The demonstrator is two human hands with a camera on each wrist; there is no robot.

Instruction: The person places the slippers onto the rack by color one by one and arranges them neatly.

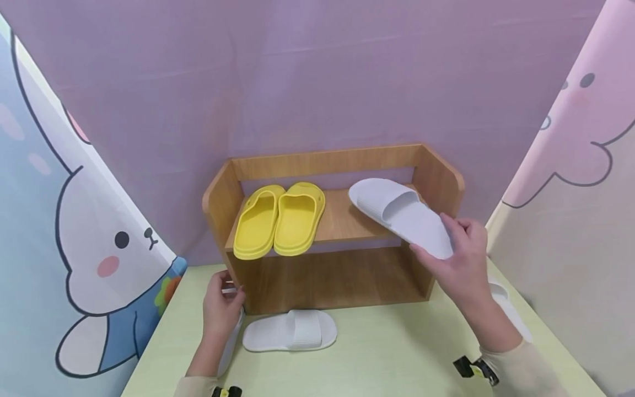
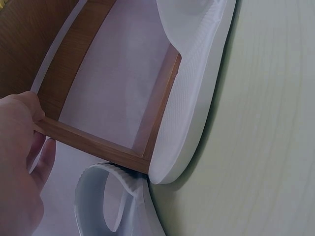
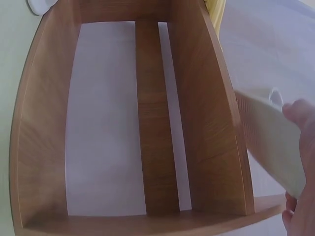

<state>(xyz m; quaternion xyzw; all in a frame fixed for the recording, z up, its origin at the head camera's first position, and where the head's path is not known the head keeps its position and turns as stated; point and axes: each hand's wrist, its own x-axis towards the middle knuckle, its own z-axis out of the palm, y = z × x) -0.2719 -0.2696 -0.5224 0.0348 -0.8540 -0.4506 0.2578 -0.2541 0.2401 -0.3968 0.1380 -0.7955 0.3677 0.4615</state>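
My right hand (image 1: 463,256) grips a white slipper (image 1: 421,226) by its heel, thumb on one side and fingers on the other. The slipper's toe points back over the right part of the upper shelf of a small wooden shoe rack (image 1: 327,162). In the right wrist view the slipper (image 3: 270,140) shows tilted beside the shelf board. Low at the rack's left side, my left hand (image 1: 220,309) holds the front edge of the side panel, pinched between thumb and fingers in the left wrist view. A pair of yellow slippers (image 1: 297,223) sits on the upper shelf's left half.
One white slipper (image 1: 290,331) lies sideways before the rack. Another white slipper (image 1: 232,344) lies at the left, partly behind my left forearm. A further white slipper (image 1: 508,309) is at the right, partly covered by my right arm. Printed cloth walls (image 1: 327,82) enclose the table.
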